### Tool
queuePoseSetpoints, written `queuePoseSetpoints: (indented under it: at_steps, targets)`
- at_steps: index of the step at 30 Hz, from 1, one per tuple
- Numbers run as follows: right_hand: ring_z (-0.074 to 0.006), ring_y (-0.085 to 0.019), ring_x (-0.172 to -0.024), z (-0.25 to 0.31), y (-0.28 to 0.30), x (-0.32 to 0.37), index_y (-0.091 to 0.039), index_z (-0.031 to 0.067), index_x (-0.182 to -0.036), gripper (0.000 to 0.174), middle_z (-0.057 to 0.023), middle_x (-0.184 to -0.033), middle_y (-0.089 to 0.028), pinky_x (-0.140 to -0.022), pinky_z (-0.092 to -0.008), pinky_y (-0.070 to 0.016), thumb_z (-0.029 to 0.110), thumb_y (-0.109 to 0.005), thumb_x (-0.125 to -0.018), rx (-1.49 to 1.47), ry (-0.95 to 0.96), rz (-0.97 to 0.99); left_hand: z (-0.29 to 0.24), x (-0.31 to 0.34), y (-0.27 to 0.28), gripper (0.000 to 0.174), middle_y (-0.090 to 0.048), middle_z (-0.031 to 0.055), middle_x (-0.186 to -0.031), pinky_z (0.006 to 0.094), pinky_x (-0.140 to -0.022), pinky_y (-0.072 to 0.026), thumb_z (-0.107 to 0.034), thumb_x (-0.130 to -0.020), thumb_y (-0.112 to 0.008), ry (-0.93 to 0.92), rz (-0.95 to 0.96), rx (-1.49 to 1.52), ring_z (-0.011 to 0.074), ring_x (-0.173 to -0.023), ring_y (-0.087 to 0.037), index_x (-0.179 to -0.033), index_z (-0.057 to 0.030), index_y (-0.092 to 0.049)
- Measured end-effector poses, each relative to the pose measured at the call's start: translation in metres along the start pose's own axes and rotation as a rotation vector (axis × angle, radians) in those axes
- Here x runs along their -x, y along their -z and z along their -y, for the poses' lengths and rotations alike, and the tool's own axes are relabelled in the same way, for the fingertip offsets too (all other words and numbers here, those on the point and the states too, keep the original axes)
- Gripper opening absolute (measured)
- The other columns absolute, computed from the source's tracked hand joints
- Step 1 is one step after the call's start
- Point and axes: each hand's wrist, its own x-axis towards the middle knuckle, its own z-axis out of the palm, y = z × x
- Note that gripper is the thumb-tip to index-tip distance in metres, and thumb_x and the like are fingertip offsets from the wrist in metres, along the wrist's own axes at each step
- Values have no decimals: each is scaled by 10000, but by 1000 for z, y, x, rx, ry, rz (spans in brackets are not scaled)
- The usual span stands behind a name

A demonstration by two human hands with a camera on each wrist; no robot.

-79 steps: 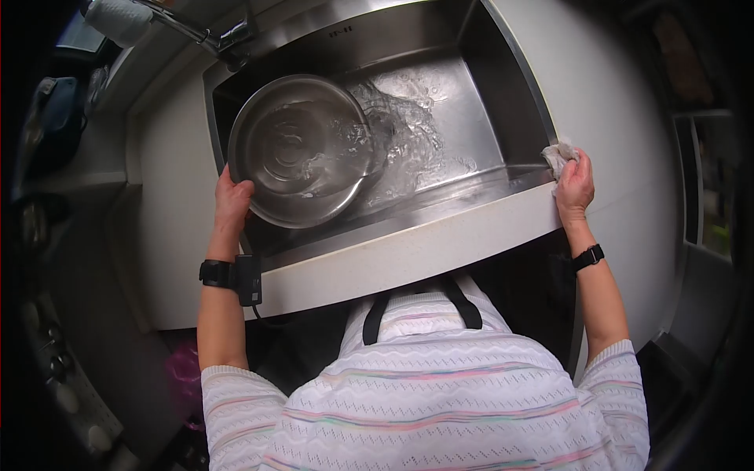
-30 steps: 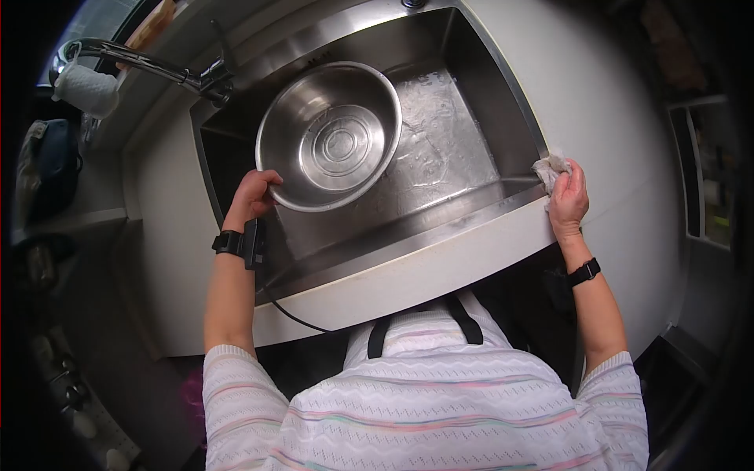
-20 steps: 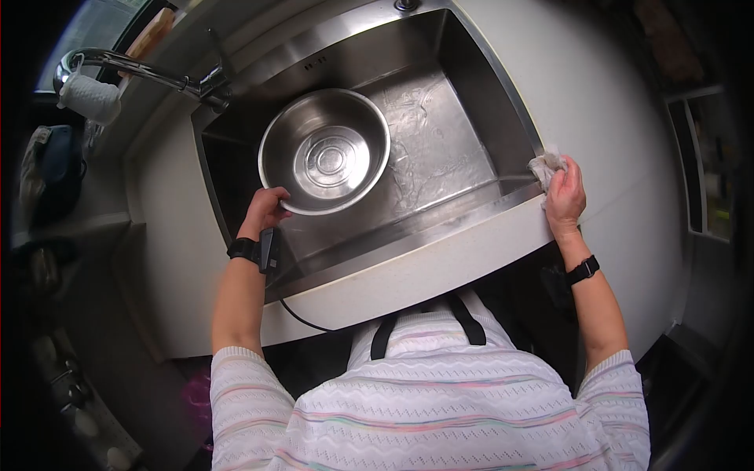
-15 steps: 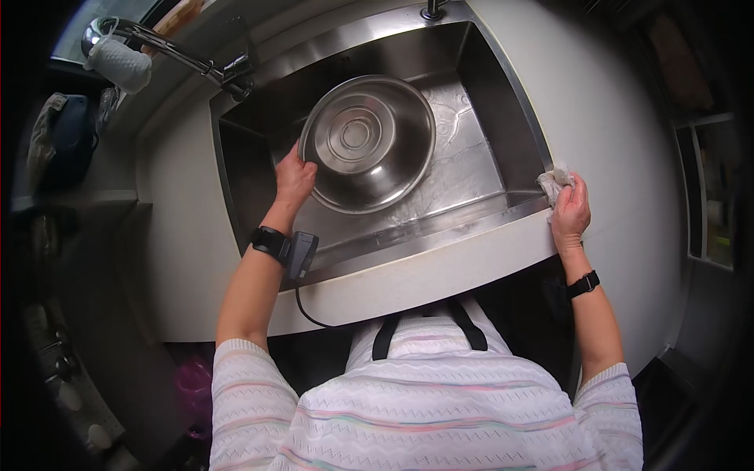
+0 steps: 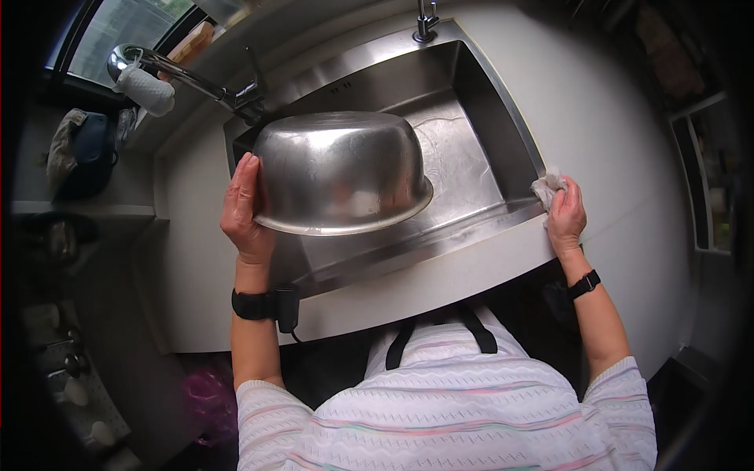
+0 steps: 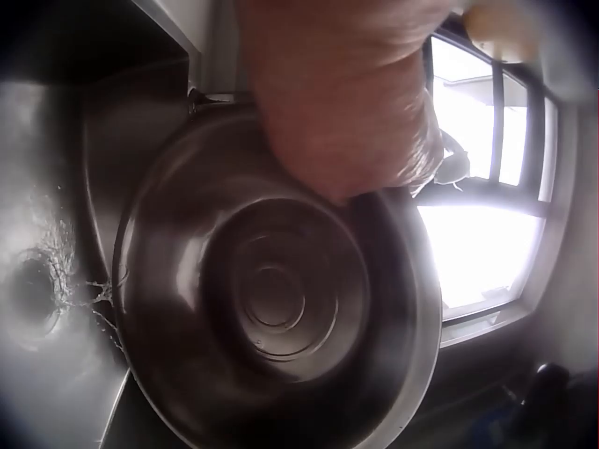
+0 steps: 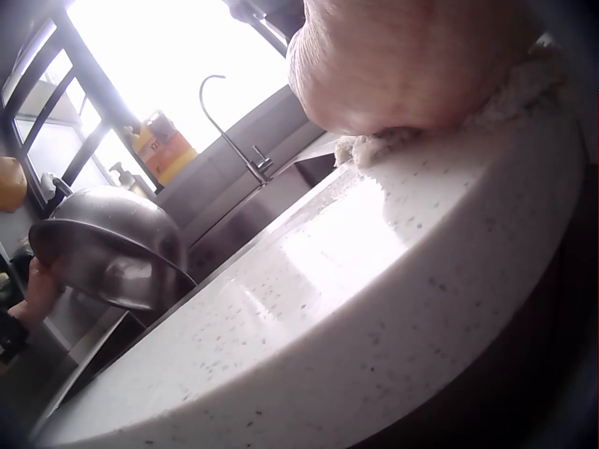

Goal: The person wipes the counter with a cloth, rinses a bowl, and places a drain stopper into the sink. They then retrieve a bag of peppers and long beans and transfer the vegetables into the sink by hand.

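A stainless steel basin [image 5: 342,173] is tipped over the sink [image 5: 463,145], its base turned up and away and its rim toward the body. My left hand [image 5: 245,206] grips its left side, fingers lying along the outer wall; the thumb is hidden in the head view. The left wrist view looks into the hollow of the basin [image 6: 281,309], where no pool of water shows. At the sink's near right corner, my right hand [image 5: 567,216] holds a crumpled whitish cloth [image 5: 547,187] against the countertop. In the right wrist view, the cloth [image 7: 370,148] shows under the hand.
A chrome faucet [image 5: 196,82] with a white cover hanging on it stands at the back left. A slim second tap [image 5: 425,25] rises behind the sink. Water streaks wet the sink floor. White countertop [image 5: 440,253] borders the sink, and a window [image 5: 129,35] is beyond.
Water poured out of the basin into the sink earlier. The left hand has since turned the basin from mouth up to base up and shifted left. The right hand stays at the corner with the cloth.
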Motion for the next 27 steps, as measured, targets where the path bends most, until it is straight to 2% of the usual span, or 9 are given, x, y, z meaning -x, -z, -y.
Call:
queuePoseSetpoints:
  at_steps: [2, 9, 11, 12, 14, 15, 17, 20, 27]
  targets:
    - [-326, -590, -844, -1, 0, -1, -530, 59, -1070, 254, -132, -980, -590, -705, -391, -485, 103, -454, -832, -7, 12, -4, -2, 4, 9, 346, -560, 159, -1160, 334, -932, -458, 42, -810, -545, 121, -37, 155, 254, -1066, -556, -1151, -12, -562]
    - [-332, -595, -836, -2, 0, 0, -532, 65, -1072, 254, -130, -990, -593, -708, -397, -486, 115, -455, -835, 16, 16, 19, -6, 19, 30, 325, -515, 138, -1216, 334, -953, -448, 41, -862, -484, 294, -144, 386, 237, -1107, -519, -1176, -16, -540]
    - [-333, -595, -835, -3, -2, 0, -532, 67, -1072, 253, -129, -992, -594, -710, -398, -486, 120, -454, -837, 4, 15, 13, -6, 20, 29, 331, -565, 128, -1155, 313, -909, -470, 9, -869, -500, 369, -218, 667, 224, -1044, -565, -1195, -41, -533]
    - [-332, -595, -838, -3, -2, 0, -533, 68, -1071, 253, -129, -993, -593, -710, -397, -486, 123, -454, -837, -5, 7, 7, 3, 26, 24, 331, -565, 128, -1155, 313, -909, -470, 9, -869, -500, 370, -220, 666, 224, -1044, -565, -1195, -41, -533]
    - [-330, -595, -840, -3, -2, 2, -533, 70, -1071, 252, -128, -995, -593, -710, -397, -487, 127, -453, -838, -18, 8, -2, 27, 43, 13, 354, -609, 118, -1081, 290, -834, -496, -4, -857, -530, 260, -75, -166, 208, -941, -616, -1204, -76, -535]
    - [-329, -595, -842, -4, -4, 1, -533, 69, -1070, 252, -126, -996, -592, -709, -398, -487, 126, -453, -838, -21, 12, 1, 22, 41, 11, 349, -630, 115, -1022, 283, -767, -509, -2, -846, -550, 246, -31, -264, 207, -872, -640, -1181, -97, -557]
    - [-328, -594, -843, -4, 0, 0, -533, 69, -1069, 251, -124, -997, -591, -708, -398, -487, 126, -454, -838, -11, 8, 5, 34, 51, 11, 339, -629, 125, -1017, 275, -753, -513, 28, -833, -551, 187, 69, -414, 196, -878, -639, -1151, -85, -580]
    - [-327, -590, -847, -2, 0, 0, -533, 67, -1068, 251, -123, -994, -589, -707, -399, -485, 121, -451, -837, -21, 22, -2, 31, 62, 9, 336, -640, 108, -1001, 263, -776, -511, 28, -821, -566, 273, 26, -237, 184, -888, -636, -1136, -84, -591]
    - [-325, -586, -857, -2, 2, -2, -526, 68, -1071, 255, -124, -987, -587, -716, -401, -479, 115, -459, -830, -37, 37, 9, -7, 45, 20, 334, -616, 63, -1085, 287, -900, -467, 10, -832, -557, 273, -155, 105, 177, -1004, -585, -1156, -70, -577]
